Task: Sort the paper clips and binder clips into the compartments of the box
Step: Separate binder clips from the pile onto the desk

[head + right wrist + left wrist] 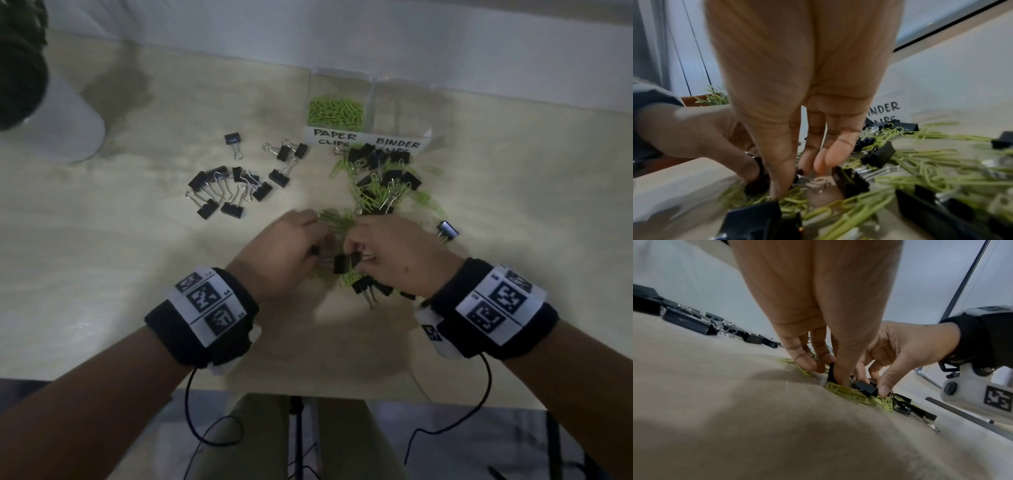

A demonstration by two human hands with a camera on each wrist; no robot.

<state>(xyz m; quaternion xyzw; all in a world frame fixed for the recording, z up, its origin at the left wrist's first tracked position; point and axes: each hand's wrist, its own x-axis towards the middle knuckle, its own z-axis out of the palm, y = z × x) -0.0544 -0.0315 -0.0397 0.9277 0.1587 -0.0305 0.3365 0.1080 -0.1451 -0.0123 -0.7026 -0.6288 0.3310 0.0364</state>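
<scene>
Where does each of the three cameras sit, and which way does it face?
Head: worn on the head, looking forward and down at the table and labelled box; both forearms, left hand and right hand show.
Left wrist: low over the table, looking along the left hand's fingers; the right hand shows opposite.
Right wrist: looks along the right hand's fingers toward the box label; the left hand shows at left.
Shared: both hands meeting over green paper clips and a black binder clip.

wrists: black bands [493, 310] | white strips, black square codes | thin black cables [191, 404]
</scene>
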